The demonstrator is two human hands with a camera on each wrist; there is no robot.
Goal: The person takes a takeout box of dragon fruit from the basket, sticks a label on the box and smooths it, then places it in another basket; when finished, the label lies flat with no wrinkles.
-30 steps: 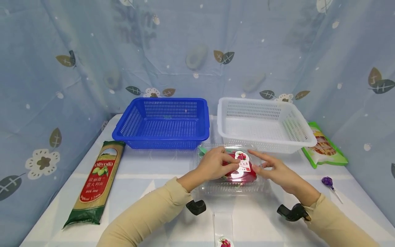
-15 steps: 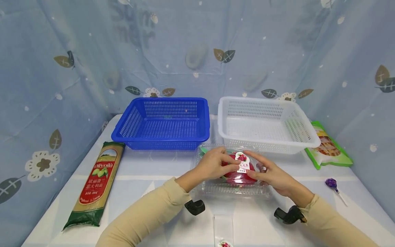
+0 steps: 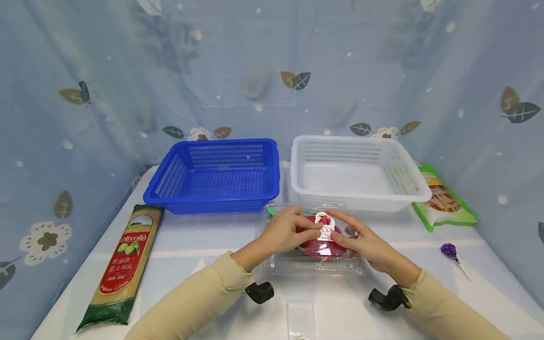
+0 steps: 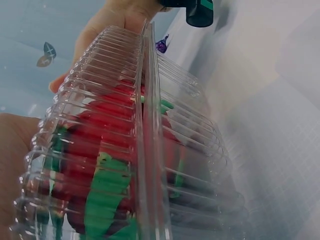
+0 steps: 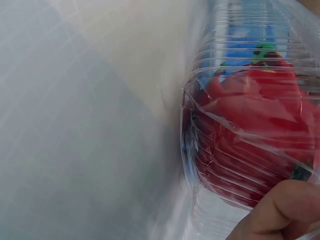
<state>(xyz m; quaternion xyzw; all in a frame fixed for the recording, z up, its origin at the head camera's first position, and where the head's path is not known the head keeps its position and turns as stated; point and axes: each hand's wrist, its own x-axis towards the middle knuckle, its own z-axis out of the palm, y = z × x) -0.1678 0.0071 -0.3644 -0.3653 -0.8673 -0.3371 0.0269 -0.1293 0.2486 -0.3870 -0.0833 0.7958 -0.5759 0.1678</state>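
Observation:
A clear plastic clamshell box lies closed in front of the white basket, with red, green-tipped dragon fruit inside. On its lid is a white fruit label. My left hand rests on the lid, its thumb and forefinger touching the label's left side. From the right, my right hand spreads its thumb and forefinger over the lid, the thumb at the label's lower right edge. The left wrist view shows the box's ribbed side and rim; in the right wrist view my right thumb lies against the plastic.
Behind the box stand a blue basket and a white basket. A spaghetti pack lies at the left. A green snack bag and a purple lollipop are at the right. A clear strip lies in front.
My right thumb and forefinger have moved left over the lid, onto the label's right side. My left hand keeps its place on the label. The head view has shifted slightly.

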